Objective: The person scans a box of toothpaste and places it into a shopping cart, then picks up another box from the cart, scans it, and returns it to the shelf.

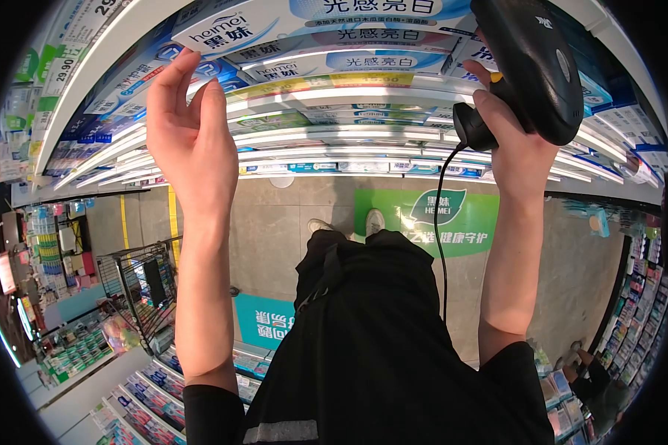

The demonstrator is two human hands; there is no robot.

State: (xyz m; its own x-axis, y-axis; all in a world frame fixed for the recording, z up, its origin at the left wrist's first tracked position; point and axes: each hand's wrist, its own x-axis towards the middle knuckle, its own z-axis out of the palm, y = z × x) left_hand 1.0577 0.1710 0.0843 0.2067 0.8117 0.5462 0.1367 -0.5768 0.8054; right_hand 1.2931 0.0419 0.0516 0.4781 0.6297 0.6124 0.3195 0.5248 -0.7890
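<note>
My left hand (193, 126) is raised in front of the shelf, its fingers bent and apart with nothing between them. Its fingertips are close to the left end of a white and blue box (274, 28) at the top of the view. On the right, my right hand (516, 144) is wrapped round the handle of a black scanner (538, 67). A black cable (441, 222) hangs down from the scanner's handle. More white and blue boxes (349, 63) lie stacked below the top one, above a yellow price strip (371, 80).
Shelf edges (334, 133) curve across the upper view. A wire cart (137, 289) stands at the left. Display racks (152, 393) with packages are at the lower left. A green floor sticker (460, 241) lies near my feet. Another person (601, 386) is at the lower right.
</note>
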